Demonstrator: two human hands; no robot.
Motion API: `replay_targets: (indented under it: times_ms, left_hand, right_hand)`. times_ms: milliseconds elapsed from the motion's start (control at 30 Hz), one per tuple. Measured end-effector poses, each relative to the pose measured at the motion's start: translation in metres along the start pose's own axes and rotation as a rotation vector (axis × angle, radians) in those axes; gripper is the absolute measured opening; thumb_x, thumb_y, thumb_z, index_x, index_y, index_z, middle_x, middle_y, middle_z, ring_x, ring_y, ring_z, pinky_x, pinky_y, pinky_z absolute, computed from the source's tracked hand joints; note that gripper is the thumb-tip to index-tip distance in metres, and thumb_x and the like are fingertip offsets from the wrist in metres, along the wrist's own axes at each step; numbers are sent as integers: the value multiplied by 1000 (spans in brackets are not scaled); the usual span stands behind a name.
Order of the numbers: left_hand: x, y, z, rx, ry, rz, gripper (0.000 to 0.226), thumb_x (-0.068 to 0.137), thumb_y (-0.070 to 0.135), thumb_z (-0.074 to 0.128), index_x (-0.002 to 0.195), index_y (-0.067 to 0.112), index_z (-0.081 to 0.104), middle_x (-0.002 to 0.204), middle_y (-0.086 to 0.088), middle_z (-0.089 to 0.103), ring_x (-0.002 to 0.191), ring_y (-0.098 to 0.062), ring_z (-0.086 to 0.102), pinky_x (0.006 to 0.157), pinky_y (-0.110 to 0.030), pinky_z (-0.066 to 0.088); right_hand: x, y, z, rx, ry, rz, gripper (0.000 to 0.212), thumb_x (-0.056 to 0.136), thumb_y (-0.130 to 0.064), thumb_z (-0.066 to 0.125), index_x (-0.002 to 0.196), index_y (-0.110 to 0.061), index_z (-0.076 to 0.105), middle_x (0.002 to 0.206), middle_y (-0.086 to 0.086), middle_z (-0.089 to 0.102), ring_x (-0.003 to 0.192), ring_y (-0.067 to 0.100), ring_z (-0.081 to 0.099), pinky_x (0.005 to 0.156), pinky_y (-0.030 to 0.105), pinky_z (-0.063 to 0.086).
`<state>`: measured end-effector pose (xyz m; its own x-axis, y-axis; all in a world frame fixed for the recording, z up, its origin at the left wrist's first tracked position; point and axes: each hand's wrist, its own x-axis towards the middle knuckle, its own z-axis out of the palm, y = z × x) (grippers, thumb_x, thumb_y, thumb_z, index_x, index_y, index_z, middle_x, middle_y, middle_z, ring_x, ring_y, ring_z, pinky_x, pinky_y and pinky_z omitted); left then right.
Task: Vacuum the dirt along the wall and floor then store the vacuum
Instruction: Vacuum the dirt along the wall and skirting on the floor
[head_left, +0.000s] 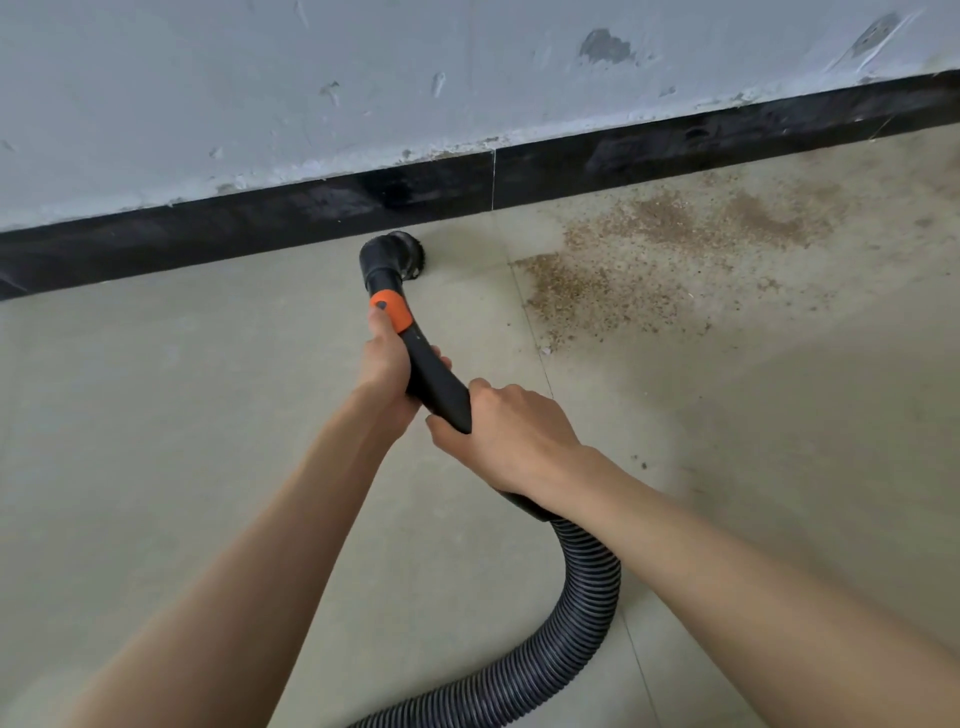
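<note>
The left hand (384, 358) and right hand (506, 436) both grasp the black wand (434, 382); its long axis points toward the baseboard (260, 221). Its brush head (397, 254) sits just beside the baseboard; dirt (649, 260) lies right of it.

My left hand (385, 364) grips the black vacuum wand (434, 382) just below its orange collar (389, 310), and my right hand (506, 439) wraps the wand further back, where it joins the ribbed hose (582, 613) that curls down across the floor (156, 415). The round brush head (397, 253) sits on the floor just beside the black baseboard (260, 223), under a scuffed grey wall (260, 93). A patch of brown dirt (623, 270) lies to the right of the brush, apart from it.
</note>
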<state>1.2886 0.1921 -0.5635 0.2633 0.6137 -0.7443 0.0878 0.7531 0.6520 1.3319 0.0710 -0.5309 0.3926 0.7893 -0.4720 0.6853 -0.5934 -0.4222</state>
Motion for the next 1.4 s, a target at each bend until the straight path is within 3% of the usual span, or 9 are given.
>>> replay_targets:
  times_ms: [267, 467, 1200, 1400]
  left_hand:
    - [-19, -14, 4, 56, -26, 35, 45, 97, 53, 33, 84, 12, 45, 70, -10, 52, 60, -21, 54, 61, -32, 48]
    - [-23, -19, 29, 149, -97, 30, 44, 98, 52, 30, 84, 12, 44, 70, -10, 52, 59, -21, 53, 57, -32, 47]
    - [-24, -34, 112, 365, -244, 16, 51, 99, 52, 27, 81, 8, 45, 69, -10, 54, 59, -22, 54, 63, -33, 50]
    - [-10, -35, 132, 327, -217, 41, 52, 98, 53, 27, 81, 8, 46, 68, -10, 55, 57, -22, 55, 62, -32, 51]
  right_hand:
    - [-23, 13, 2, 111, -11, 26, 40, 93, -55, 45, 76, -20, 36, 69, -2, 51, 59, 18, 48, 54, 32, 36]
    - [-29, 33, -1, 301, -10, 91, 38, 89, -57, 49, 85, -19, 46, 80, 3, 69, 78, 23, 66, 77, 37, 53]
    - [-32, 87, -18, 464, 133, 227, 38, 91, -56, 47, 85, -18, 48, 76, 5, 69, 74, 20, 66, 75, 38, 55]
    - [-18, 102, -30, 484, 139, 211, 37, 90, -54, 50, 86, -17, 51, 75, 6, 69, 72, 21, 67, 75, 38, 56]
